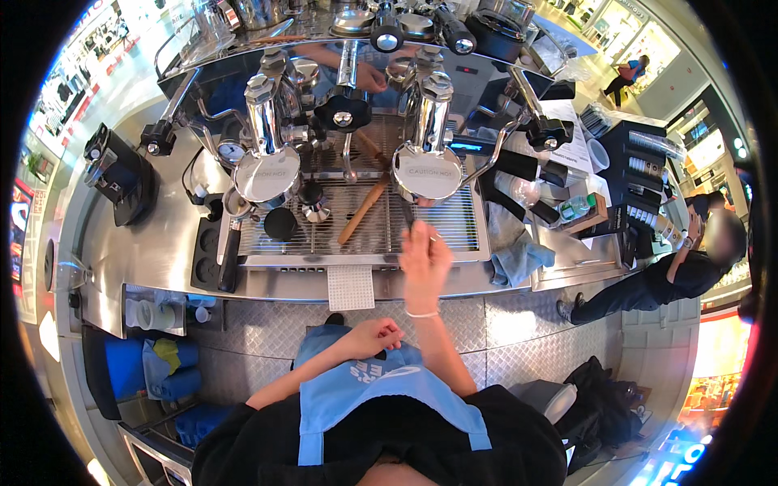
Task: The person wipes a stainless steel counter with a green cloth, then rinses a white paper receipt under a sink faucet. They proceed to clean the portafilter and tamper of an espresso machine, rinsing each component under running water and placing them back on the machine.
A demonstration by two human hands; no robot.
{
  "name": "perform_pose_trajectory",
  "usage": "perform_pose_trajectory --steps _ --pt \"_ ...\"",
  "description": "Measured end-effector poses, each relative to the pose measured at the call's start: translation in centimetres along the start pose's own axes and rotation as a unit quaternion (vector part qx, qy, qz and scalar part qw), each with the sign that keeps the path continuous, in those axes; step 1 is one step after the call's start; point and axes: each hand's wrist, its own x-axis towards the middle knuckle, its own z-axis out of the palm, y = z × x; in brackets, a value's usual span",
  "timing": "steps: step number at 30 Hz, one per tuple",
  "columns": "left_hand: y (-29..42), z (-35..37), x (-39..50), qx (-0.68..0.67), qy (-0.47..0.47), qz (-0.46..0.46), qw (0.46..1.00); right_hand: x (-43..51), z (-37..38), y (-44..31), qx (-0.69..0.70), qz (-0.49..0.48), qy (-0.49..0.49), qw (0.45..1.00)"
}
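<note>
My right hand (425,250) is raised in front of the espresso machine (358,255), gripping a slim dark tool (408,214). The tool's upper end points up at the underside of the right group head (426,173); motion blur hides its exact kind and whether it touches. My left hand (372,338) rests loosely curled before my blue apron (389,389), its palm hidden. On the drip grate lie a wooden-handled stick (363,209), a metal tamper (313,200) and a round black puck-like tool (280,224). A portafilter (230,252) sits left of them.
A coffee grinder (118,176) stands on the left counter. Grey-blue cloths (523,261) hang over the counter edge right of the machine. Steam wands (486,173) flank both group heads. Cup stacks (647,170) stand far right, near a person in black (674,273).
</note>
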Motion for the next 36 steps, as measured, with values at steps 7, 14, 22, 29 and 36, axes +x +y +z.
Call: perform_pose_trajectory --steps 7,14,22,29,36 --pt "-0.2 -0.2 1.4 0.001 -0.014 0.021 1.000 4.0 2.8 0.7 0.057 -0.021 -0.030 0.998" --pt "0.0 -1.0 3.8 -0.119 0.044 -0.017 0.992 0.3 -3.6 -1.9 0.045 0.048 -0.030 0.997" --pt "-1.0 -0.1 10.3 -0.263 0.027 0.090 0.960 4.2 0.5 1.2 0.053 -0.012 -0.012 0.998" --pt "-1.8 2.0 12.2 -0.444 0.143 0.114 0.877 1.0 -2.7 -3.3 0.018 0.026 -0.009 0.999" --pt "-1.8 1.0 14.0 -0.378 0.190 0.149 0.894 3.7 0.6 -0.2 0.042 0.030 -0.120 0.991"
